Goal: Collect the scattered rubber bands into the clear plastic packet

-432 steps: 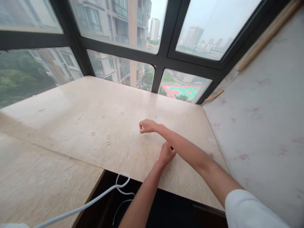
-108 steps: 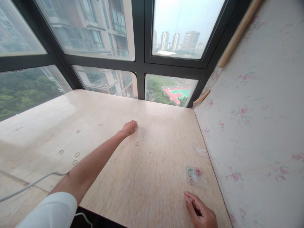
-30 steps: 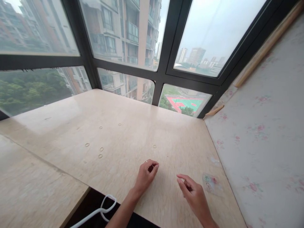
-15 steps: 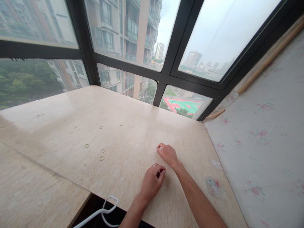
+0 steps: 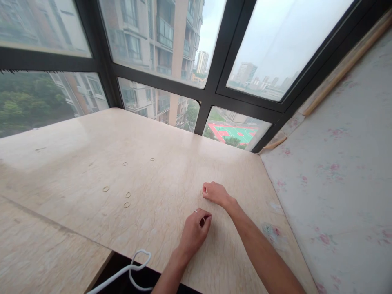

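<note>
My left hand is closed in a pinch low over the marble-like surface, a ring on one finger. What its fingertips hold, if anything, is too small to make out. Farther forward and slightly right, my right hand is curled with its fingertips together near the surface; anything between them is hidden. The hands are apart. To their left lie several thin rings, among them one at the back, one at the left and one nearer me.
A clear plastic bag with small coloured items lies right of my right forearm, by the floral wall. A white cable loops over the dark opening at the front edge. Dark-framed windows stand behind the surface.
The view has shifted slightly. My right hand has turned and its fingers have curled in more tightly. My left hand keeps its pinch with little movement.
</note>
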`<state>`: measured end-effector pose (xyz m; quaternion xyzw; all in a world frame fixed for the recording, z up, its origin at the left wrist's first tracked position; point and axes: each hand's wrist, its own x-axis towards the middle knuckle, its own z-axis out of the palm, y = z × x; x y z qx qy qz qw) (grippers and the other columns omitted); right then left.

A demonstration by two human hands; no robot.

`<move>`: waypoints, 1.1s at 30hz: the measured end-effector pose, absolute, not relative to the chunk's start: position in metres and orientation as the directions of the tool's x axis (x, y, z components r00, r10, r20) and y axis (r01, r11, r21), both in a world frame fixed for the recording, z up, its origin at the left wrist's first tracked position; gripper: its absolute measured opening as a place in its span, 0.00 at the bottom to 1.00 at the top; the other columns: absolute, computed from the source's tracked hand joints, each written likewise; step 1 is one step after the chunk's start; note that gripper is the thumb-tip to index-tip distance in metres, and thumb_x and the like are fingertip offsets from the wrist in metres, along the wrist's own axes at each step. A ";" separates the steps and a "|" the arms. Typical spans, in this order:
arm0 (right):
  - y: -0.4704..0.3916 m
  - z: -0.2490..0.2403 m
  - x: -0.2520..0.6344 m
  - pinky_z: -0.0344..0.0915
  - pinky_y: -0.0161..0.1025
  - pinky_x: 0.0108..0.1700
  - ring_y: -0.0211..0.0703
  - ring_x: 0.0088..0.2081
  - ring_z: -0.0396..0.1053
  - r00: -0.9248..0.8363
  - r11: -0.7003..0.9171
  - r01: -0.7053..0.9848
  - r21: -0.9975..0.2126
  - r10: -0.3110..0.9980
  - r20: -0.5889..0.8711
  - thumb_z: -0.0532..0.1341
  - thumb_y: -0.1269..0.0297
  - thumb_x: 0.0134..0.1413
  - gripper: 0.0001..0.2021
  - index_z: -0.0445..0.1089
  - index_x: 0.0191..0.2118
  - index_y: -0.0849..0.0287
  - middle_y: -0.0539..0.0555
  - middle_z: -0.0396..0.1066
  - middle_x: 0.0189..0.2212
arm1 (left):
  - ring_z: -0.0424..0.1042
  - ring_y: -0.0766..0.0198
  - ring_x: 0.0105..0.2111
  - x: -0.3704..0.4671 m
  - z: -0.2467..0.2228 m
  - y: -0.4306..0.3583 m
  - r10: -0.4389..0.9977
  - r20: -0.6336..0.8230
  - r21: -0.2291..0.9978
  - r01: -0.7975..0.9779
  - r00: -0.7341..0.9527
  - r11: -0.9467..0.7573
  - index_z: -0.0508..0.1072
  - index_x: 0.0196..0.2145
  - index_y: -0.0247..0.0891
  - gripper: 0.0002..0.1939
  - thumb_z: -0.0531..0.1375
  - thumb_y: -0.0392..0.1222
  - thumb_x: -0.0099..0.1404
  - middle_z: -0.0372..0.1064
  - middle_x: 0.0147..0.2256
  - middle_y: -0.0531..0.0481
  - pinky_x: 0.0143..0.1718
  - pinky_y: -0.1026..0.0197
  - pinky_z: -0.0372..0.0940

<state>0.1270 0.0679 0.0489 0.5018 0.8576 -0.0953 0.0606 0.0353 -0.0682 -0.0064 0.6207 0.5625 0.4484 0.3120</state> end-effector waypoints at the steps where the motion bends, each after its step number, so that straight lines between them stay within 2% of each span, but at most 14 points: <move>1: 0.067 0.049 0.130 0.51 0.33 0.28 0.38 0.27 0.67 -0.490 0.475 0.872 -0.120 0.849 -0.197 0.57 0.70 0.48 0.06 0.72 0.32 0.58 0.53 0.73 0.27 | 0.68 0.64 0.29 0.035 -0.006 -0.068 0.978 0.204 0.892 0.419 -0.036 -0.171 0.72 0.32 0.38 0.08 0.53 0.37 0.64 0.70 0.30 0.49 0.32 0.61 0.61; 6: 0.054 0.051 0.152 0.50 0.32 0.27 0.37 0.28 0.65 -0.471 0.436 0.871 -0.226 0.873 -0.130 0.57 0.68 0.48 0.04 0.69 0.31 0.58 0.51 0.72 0.26 | 0.68 0.64 0.29 0.036 -0.007 -0.067 0.975 0.220 0.885 0.427 -0.036 -0.184 0.72 0.32 0.38 0.09 0.53 0.38 0.65 0.70 0.30 0.49 0.32 0.61 0.61; 9: 0.037 0.054 0.175 0.50 0.31 0.26 0.34 0.25 0.64 -0.427 0.385 0.873 -0.301 0.900 -0.088 0.56 0.65 0.51 0.05 0.67 0.33 0.58 0.48 0.69 0.22 | 0.68 0.64 0.29 0.036 -0.007 -0.066 0.973 0.229 0.880 0.434 -0.031 -0.193 0.72 0.32 0.38 0.09 0.52 0.39 0.65 0.71 0.30 0.49 0.32 0.62 0.61; 13: 0.008 0.057 0.216 0.47 0.31 0.22 0.32 0.17 0.57 -0.300 0.244 0.798 -0.551 0.954 -0.012 0.54 0.65 0.52 0.03 0.61 0.30 0.57 0.42 0.61 0.14 | 0.70 0.63 0.31 0.035 -0.006 -0.067 0.970 0.242 0.873 0.442 -0.027 -0.205 0.72 0.32 0.38 0.10 0.52 0.41 0.66 0.72 0.31 0.48 0.33 0.61 0.63; 15: -0.007 0.055 0.239 0.44 0.31 0.21 0.32 0.15 0.54 -0.219 0.180 0.751 -0.635 0.976 0.018 0.52 0.65 0.52 0.05 0.59 0.28 0.56 0.41 0.57 0.12 | 0.70 0.63 0.31 0.035 -0.005 -0.067 0.968 0.249 0.869 0.446 -0.023 -0.213 0.72 0.32 0.38 0.10 0.53 0.42 0.66 0.72 0.31 0.48 0.33 0.61 0.64; 22: -0.054 0.047 0.314 0.43 0.30 0.19 0.31 0.15 0.49 0.008 0.058 0.708 -0.704 0.996 0.090 0.51 0.59 0.54 0.10 0.55 0.24 0.56 0.41 0.51 0.12 | 0.71 0.63 0.30 0.036 -0.005 -0.067 0.965 0.262 0.860 0.460 -0.032 -0.218 0.73 0.33 0.39 0.11 0.53 0.45 0.65 0.73 0.31 0.49 0.32 0.61 0.66; 27: -0.075 0.041 0.348 0.42 0.30 0.19 0.31 0.16 0.45 0.135 -0.002 0.683 -0.730 0.983 0.124 0.53 0.56 0.55 0.12 0.56 0.25 0.56 0.40 0.47 0.13 | 0.72 0.63 0.29 0.037 -0.003 -0.067 0.972 0.229 0.866 0.467 -0.051 -0.180 0.74 0.33 0.38 0.12 0.54 0.47 0.64 0.73 0.30 0.49 0.31 0.61 0.67; 33: -0.084 0.034 0.366 0.43 0.30 0.19 0.31 0.16 0.44 0.226 -0.004 0.674 -0.739 0.953 0.200 0.55 0.55 0.55 0.12 0.61 0.27 0.57 0.40 0.44 0.13 | 0.73 0.61 0.31 0.041 0.005 -0.069 0.977 0.199 0.864 0.484 -0.077 -0.138 0.75 0.33 0.39 0.13 0.56 0.49 0.63 0.74 0.31 0.48 0.32 0.60 0.68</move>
